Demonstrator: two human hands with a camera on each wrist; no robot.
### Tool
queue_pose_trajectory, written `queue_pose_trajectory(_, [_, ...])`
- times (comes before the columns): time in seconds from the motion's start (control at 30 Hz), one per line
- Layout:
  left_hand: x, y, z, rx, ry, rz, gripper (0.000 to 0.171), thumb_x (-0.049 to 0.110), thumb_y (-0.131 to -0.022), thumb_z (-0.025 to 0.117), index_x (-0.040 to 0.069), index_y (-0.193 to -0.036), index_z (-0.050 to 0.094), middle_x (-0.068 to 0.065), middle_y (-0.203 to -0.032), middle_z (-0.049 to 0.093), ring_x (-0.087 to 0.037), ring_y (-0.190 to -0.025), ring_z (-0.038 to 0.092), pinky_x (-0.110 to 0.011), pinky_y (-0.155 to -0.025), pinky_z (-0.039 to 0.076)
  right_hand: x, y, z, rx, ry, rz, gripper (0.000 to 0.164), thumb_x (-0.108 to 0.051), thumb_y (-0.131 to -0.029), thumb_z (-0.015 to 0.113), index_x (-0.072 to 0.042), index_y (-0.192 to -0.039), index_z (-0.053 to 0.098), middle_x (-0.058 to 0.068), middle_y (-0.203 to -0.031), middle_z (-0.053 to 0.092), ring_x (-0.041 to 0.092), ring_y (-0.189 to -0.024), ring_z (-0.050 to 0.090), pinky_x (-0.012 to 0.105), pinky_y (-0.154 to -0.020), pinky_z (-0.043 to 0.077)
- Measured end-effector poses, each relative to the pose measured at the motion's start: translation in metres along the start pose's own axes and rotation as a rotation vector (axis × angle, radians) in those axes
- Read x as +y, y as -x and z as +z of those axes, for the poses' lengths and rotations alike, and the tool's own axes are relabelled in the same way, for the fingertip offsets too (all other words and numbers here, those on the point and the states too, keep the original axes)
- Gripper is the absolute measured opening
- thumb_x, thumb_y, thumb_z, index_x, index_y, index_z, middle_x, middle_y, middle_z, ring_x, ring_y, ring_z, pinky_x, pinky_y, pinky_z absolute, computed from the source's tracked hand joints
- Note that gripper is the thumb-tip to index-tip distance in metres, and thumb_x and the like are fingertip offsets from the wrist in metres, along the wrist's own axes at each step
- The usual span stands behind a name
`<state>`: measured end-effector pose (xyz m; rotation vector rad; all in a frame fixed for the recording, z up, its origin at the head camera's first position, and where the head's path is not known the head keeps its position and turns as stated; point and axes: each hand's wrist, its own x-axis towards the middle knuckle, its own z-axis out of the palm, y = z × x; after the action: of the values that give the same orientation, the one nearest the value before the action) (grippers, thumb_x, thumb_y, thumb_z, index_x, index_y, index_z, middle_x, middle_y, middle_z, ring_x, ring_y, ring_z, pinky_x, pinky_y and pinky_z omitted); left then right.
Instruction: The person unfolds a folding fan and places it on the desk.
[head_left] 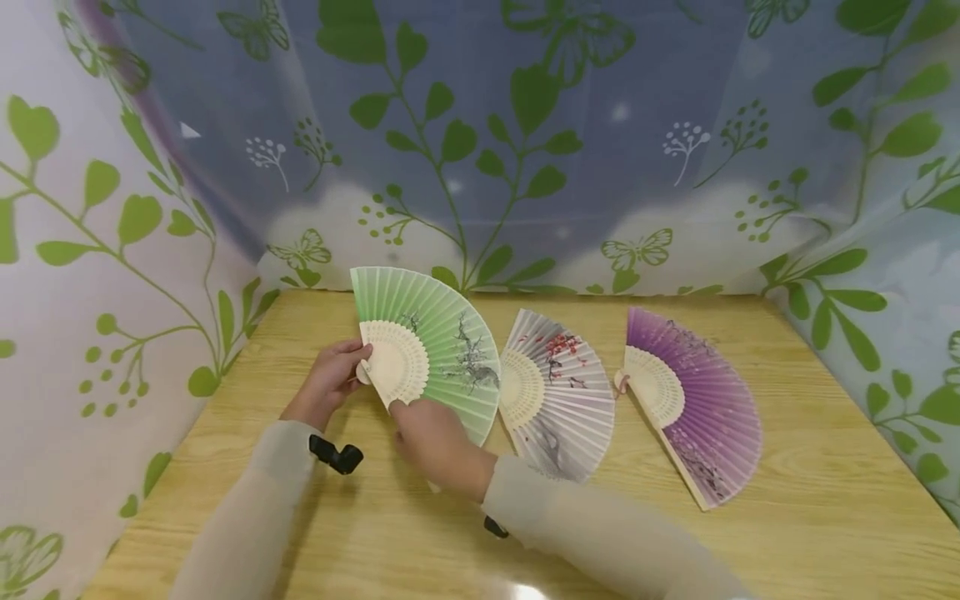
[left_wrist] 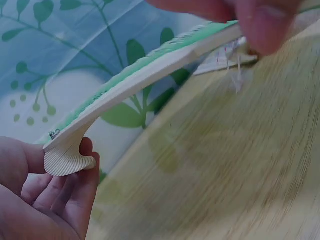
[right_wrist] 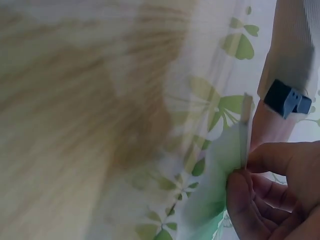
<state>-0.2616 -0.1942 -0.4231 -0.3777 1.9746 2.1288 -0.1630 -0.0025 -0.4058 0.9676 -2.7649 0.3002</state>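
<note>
A green folding fan (head_left: 408, 296) with pale slats and dark printed branches is spread wide, held above the table on the left in the head view. My left hand (head_left: 330, 382) pinches it at the pivot end, where the slats bunch between thumb and fingers in the left wrist view. Thumb and fingers of my right hand (head_left: 438, 442) pinch the pale outer stick (left_wrist: 150, 77) along the fan's lower edge. That hand covers part of the stick in the head view.
A grey-white folding fan (head_left: 585, 412) with red blossoms lies open on the wooden table (head_left: 825, 467), its left part behind the green one. Farther right lies an open purple fan (head_left: 723, 400) with a small tassel. Leaf-patterned cloth (head_left: 472, 208) surrounds the table's back and sides.
</note>
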Motion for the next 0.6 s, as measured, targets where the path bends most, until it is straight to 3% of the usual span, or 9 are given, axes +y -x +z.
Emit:
queue_pose_trajectory(0.2, [-0.005, -0.008, -0.01, -0.029, -0.009, -0.045, 0.053, 0.019, -0.101, 0.054, 0.002, -0.148, 0.036, 0.01, -0.078, 0.062, -0.004, -0.061, 0.05, -0.018, -0.049, 0.037, -0.014, -0.008, 0.011, -0.06, -0.051, 0.035, 0.012, -0.014, -0.085, 0.069, -0.011, -0.081, 0.058, -0.002, -0.062, 0.051, 0.01, -0.054, 0.047, 0.024, -0.045, 0.038])
queue_pose_trajectory(0.47, [-0.007, -0.006, -0.022, -0.123, -0.063, -0.005, 0.053, 0.022, -0.099, 0.059, -0.002, -0.144, 0.043, 0.008, -0.078, 0.065, -0.003, -0.06, 0.052, -0.016, -0.051, 0.039, -0.03, -0.017, 0.016, -0.144, -0.084, 0.066, 0.011, -0.016, -0.085, 0.069, -0.013, -0.081, 0.059, -0.005, -0.062, 0.051, 0.008, -0.053, 0.046, 0.024, -0.044, 0.039])
queue_pose_trajectory(0.6, [-0.009, -0.008, -0.028, -0.127, -0.124, -0.031, 0.052, 0.021, -0.1, 0.056, -0.003, -0.144, 0.041, 0.009, -0.079, 0.065, -0.002, -0.06, 0.052, -0.016, -0.051, 0.04, -0.039, -0.019, 0.018, -0.181, -0.094, 0.095, 0.011, -0.017, -0.085, 0.07, -0.014, -0.08, 0.06, -0.006, -0.061, 0.051, 0.008, -0.053, 0.047, 0.025, -0.044, 0.039])
